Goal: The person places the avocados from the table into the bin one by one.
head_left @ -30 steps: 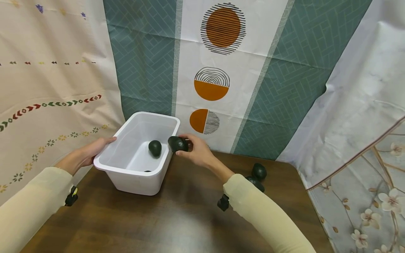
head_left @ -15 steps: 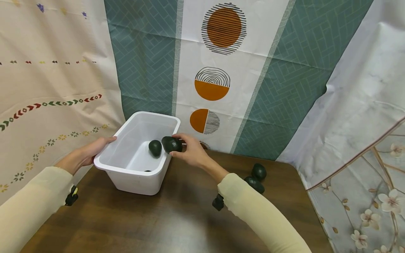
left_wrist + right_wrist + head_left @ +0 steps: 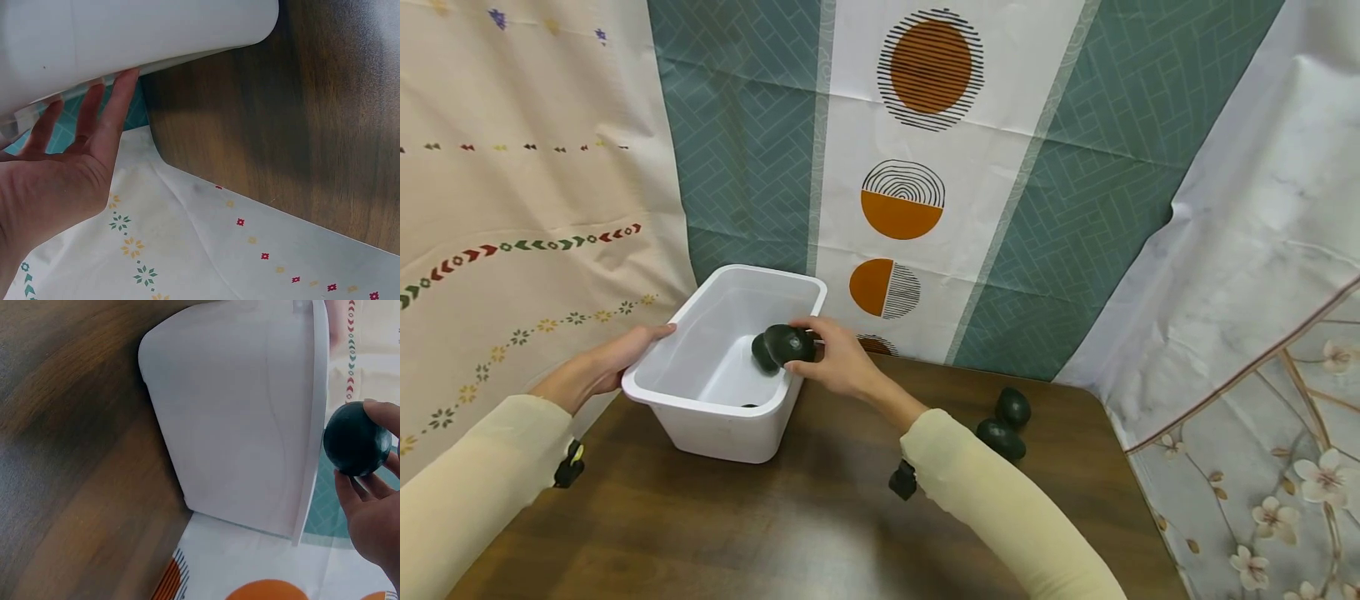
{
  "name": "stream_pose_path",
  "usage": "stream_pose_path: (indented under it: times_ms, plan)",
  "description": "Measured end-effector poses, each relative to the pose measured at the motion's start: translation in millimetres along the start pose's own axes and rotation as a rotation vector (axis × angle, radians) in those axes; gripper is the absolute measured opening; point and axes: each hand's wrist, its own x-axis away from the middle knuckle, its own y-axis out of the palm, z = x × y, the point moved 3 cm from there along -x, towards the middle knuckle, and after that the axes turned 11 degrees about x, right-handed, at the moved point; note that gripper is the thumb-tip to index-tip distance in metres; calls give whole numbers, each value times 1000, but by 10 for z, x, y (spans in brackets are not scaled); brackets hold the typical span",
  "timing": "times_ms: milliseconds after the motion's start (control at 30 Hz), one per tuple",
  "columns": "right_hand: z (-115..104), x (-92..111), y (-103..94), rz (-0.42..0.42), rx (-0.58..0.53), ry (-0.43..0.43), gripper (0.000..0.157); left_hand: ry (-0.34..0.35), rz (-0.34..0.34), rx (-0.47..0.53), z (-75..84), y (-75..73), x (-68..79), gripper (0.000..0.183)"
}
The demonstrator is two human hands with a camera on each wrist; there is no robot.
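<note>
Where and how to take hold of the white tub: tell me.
Grip the white tub by its rim along both long sides, coming from left and right. The rim juts outward and the body tapers toward the base, so it likely hooks well from beneath.

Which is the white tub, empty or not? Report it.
Not empty: the head view shows an avocado inside the white tub, partly behind the held avocado.

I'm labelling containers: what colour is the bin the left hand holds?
The bin is white, seen best in the head view.
</note>
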Motion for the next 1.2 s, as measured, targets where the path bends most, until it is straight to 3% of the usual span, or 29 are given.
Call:
stream_pose_path:
  times_ms: [800, 1200]
  plan:
    - [-221, -129, 287, -45, 84, -61, 61, 5, 12, -11, 7, 8, 15, 78]
    - [-246, -167, 242, -91, -241, 76, 59, 6, 15, -13, 5, 26, 5, 79]
